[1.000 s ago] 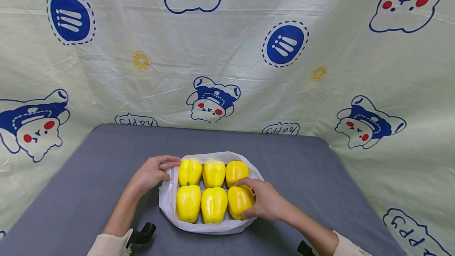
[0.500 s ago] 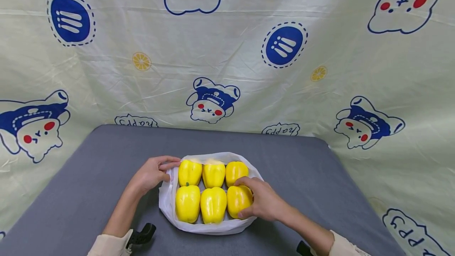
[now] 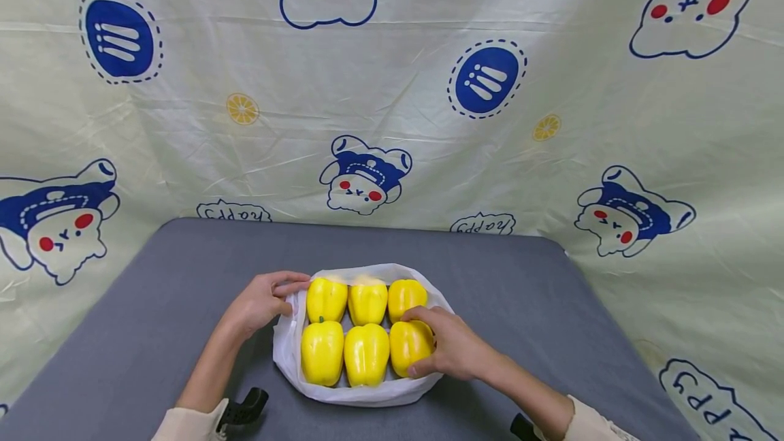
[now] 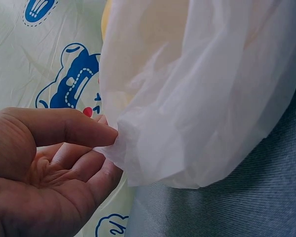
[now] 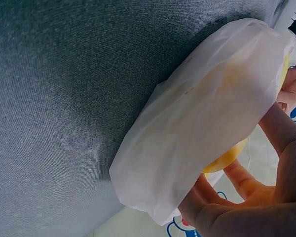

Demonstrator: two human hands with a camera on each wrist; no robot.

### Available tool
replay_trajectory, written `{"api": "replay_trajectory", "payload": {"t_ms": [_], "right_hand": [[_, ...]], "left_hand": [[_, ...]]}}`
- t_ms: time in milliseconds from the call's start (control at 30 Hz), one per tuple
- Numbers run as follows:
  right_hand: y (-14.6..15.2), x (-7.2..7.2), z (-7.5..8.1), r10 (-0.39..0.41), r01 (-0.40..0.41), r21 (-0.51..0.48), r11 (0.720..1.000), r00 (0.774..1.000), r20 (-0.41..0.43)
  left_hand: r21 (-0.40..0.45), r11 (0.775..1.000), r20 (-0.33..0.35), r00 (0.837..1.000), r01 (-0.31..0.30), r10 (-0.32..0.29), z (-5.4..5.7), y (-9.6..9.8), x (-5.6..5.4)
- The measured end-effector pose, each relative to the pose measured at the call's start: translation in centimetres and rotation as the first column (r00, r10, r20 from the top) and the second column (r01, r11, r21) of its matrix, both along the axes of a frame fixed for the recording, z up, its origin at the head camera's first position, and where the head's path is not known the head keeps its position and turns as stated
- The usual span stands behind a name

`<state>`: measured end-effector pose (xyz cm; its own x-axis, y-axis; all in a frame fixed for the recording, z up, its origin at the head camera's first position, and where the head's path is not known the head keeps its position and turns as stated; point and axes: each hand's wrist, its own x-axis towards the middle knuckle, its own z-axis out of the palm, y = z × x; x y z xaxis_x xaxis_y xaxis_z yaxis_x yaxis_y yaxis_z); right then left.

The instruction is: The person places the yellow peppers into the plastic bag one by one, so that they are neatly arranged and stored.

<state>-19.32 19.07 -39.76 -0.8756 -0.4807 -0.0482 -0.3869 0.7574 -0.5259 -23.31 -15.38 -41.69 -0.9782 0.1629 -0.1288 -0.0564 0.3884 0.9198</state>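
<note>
Several yellow bell peppers (image 3: 366, 354) stand in two rows inside a white plastic bag (image 3: 286, 352) with its mouth turned up around them. My right hand (image 3: 458, 346) holds the near right bell pepper (image 3: 407, 349), fingers over its far side and thumb at its near side. In the right wrist view the bag's wall (image 5: 187, 118) hides most of that pepper. My left hand (image 3: 260, 301) is at the bag's left edge. The left wrist view shows its thumb and fingers pinching a fold of the bag (image 4: 158, 143).
The bag sits on a grey cloth-covered table (image 3: 490, 278). Behind and beside it hangs a pale printed curtain (image 3: 392, 80) with bear figures. A black band (image 3: 245, 407) is on the left wrist by the sleeve.
My right hand has shifted slightly left at the near right bell pepper. The left hand keeps its pinch on the bag, and the head view has tilted a little.
</note>
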Motion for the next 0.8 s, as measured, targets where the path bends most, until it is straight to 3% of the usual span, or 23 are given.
{"api": "replay_trajectory", "payload": {"t_ms": [533,667,800], "right_hand": [[0.0,0.0,0.8,0.023,-0.024,0.034,0.999,0.999,0.032],[0.1,-0.1,1.5,-0.024,0.023,0.056,0.998,0.999,0.034],[0.4,-0.6,2.1,-0.140,0.141,0.028,0.990,0.990,-0.031]], "left_hand": [[0.002,1.000,-0.009,1.000,0.003,-0.003,0.0,0.1,0.2],[-0.011,1.000,-0.011,1.000,0.020,-0.020,0.4,0.1,0.1],[-0.061,0.997,-0.019,0.999,0.046,-0.047,1.0,0.3,0.0]]}}
